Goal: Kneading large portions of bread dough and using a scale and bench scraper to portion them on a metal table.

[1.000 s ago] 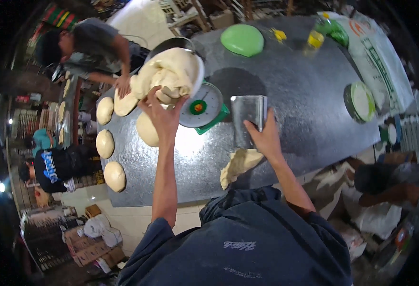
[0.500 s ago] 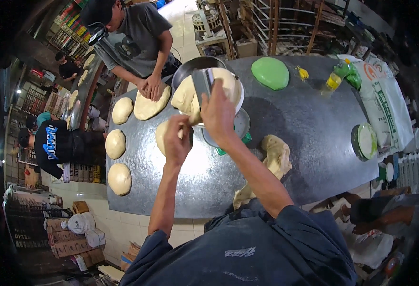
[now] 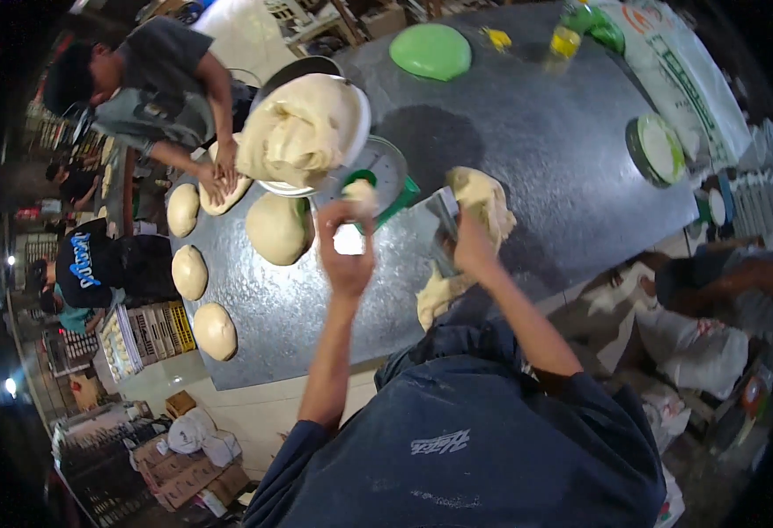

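Observation:
My left hand point(image 3: 349, 251) pinches a small piece of dough point(image 3: 362, 195) in front of the scale. My right hand point(image 3: 474, 248) is closed around a flat metal dough scraper point(image 3: 445, 220), which is beside a long strip of loose dough point(image 3: 489, 201); my hand covers the strip's middle. A big lump of dough point(image 3: 294, 132) fills the white pan point(image 3: 362, 119) on the green scale point(image 3: 391, 172). A round dough ball point(image 3: 279, 231) lies on the table just left of my left hand.
Dough balls point(image 3: 190, 271) line the left table edge, where a co-worker's hands point(image 3: 219, 180) press another. Green dough point(image 3: 430, 51), a bottle of yellow liquid point(image 3: 565, 41), an open round tub point(image 3: 657, 150) and a white sack point(image 3: 677, 70) sit farther right on the dark table point(image 3: 571, 202).
My right hand has brought the scraper from the pan down to the loose dough strip at right. My left hand has shifted right and now shows a small dough piece. The whole view has turned.

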Available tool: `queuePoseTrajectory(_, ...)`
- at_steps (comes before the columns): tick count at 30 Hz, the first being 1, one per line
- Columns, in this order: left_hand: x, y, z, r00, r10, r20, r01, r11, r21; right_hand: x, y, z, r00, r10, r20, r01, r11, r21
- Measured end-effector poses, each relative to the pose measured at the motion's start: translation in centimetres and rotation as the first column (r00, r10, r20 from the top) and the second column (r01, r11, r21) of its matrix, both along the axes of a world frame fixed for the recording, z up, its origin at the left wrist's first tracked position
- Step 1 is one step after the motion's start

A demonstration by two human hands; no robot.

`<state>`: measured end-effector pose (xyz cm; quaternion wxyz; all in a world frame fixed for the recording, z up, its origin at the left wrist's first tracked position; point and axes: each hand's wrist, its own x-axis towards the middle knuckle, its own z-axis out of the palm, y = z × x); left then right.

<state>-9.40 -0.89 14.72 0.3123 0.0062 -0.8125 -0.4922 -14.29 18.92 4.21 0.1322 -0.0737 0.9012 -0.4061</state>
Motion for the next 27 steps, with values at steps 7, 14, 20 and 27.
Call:
queuePoseTrajectory(7, 7.4, 8.4, -6.9, 0.547, -0.468, 0.694, 0.595, 0.801, 0.072, -2.0, 13.5, 0.9, 0.901, -0.432, -0.035, 0.433, 0.901, 0.033)
queuePoseTrajectory(14, -0.2, 0.5, 4.8, 0.93, 0.348, 0.117, -0.277, 0.874, -0.398, -2.6, 8.1, 2.3, 0.964, -0.259, 0.058, 0.266, 0.95, -0.164)
queuePoseTrajectory(20, -4.9, -1.3, 8.3, 0.912, 0.408, 0.05, -0.303, 0.749, -0.589, -5.4, 4.0, 7.8, 0.995, -0.07, 0.065, 0.084, 0.965, -0.25)
queuePoseTrajectory(27, -6.3, -2.4, 7.9, 0.894, 0.447, 0.024, -0.313, 0.664, -0.679, -8.2, -0.7, 12.8, 0.998, 0.051, -0.034, -0.06, 0.928, -0.367)
